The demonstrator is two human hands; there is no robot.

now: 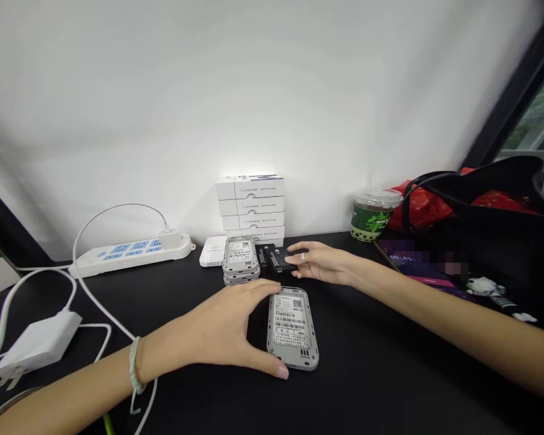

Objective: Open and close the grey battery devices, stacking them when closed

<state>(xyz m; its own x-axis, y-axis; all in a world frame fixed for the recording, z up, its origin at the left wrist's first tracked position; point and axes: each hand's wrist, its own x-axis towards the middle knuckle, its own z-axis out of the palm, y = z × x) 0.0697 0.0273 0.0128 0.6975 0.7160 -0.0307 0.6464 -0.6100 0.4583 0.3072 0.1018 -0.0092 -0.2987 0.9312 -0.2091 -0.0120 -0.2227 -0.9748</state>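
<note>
Pocket Wi-Fi router (pixel 292 329): grey plastic, label side up, is lying on a black desk (pixel 367 386) before the person. Left hand (pixel 215 323) is spanning it, fingers and thumb gripping both ends. Right hand (pixel 321 263), apart, is touching a black battery (pixel 275 259). Handling: probably light, stiff, slightly slippery; best held by its long edges.

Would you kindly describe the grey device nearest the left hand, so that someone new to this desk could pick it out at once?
On the black desk, find the white boxes against the wall. Nearer you, past a pile of grey devices, one grey device lies alone, label up, with the left hand curved around it.
</note>
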